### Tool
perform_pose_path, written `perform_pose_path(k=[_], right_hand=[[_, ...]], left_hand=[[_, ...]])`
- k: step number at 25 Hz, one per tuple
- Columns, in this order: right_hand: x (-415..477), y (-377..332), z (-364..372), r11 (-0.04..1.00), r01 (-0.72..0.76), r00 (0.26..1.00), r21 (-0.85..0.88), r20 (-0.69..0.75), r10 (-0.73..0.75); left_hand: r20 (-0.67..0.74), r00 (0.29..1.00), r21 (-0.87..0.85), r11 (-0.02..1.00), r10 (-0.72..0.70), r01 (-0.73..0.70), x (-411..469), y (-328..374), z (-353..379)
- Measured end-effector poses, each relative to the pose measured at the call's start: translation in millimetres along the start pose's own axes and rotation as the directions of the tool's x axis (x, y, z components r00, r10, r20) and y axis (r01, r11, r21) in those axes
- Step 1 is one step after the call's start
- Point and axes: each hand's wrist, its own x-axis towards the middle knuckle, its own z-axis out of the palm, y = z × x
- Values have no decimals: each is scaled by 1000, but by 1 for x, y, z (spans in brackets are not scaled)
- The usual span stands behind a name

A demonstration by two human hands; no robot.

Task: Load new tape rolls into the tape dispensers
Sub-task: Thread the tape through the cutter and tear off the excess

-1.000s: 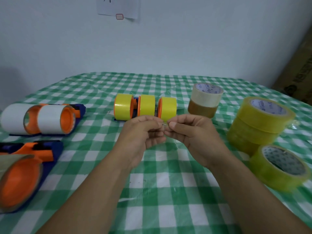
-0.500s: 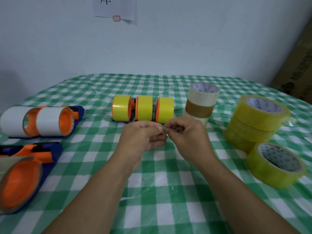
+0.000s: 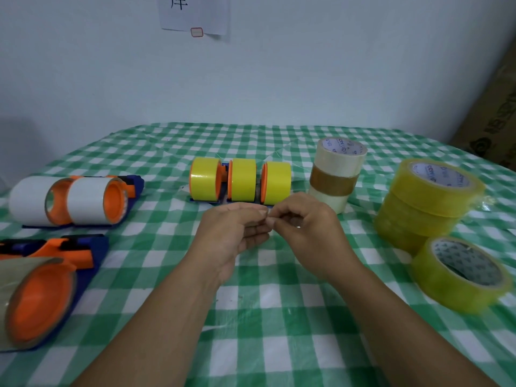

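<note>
Left hand (image 3: 231,233) and right hand (image 3: 310,233) still meet fingertip to fingertip; each grip pinched together (contents unclear).

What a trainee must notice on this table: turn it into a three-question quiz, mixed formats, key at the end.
1. Multiple choice: how many yellow rolls stand in the middle row on the checked cloth? A two, B three, C five.
2. True or false: the left hand grips a tape roll.
3. Fill in: the middle roll of the cream stack is ___.
Key: 1 B. 2 false: its fingertips meet those of the right hand, off every roll. 3 brown.
</note>
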Motion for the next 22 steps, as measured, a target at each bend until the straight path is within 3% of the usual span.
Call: perform_pose_path(k=[3,5,8,10,13,16,22], right_hand=[[3,-6,-5,950,-245,969,194,76,235],[4,-9,-6,853,-382,923,356,101,371],[6,-9,-8,685,-497,850,532,141,507],[6,-10,-12,635,-540,822,553,184,539],[4,-13,-13,729,-512,850,454,148,505],[4,-11,-10,865,-445,892,235,26,452],[5,-8,-4,900,-407,911,156,-8,413]], left_hand=[[2,1000,7,1000,20,-20,0,-1,0],[13,999,22,999,43,-43,-1,-1,2],[33,996,40,996,83,-84,-2,-1,4],[41,994,43,994,103,-104,-2,-2,4],[33,993,69,991,114,-116,-2,-4,6],[1,987,141,977,161,-160,-3,-8,10],[-74,968,220,950,241,-220,-3,-12,15]])
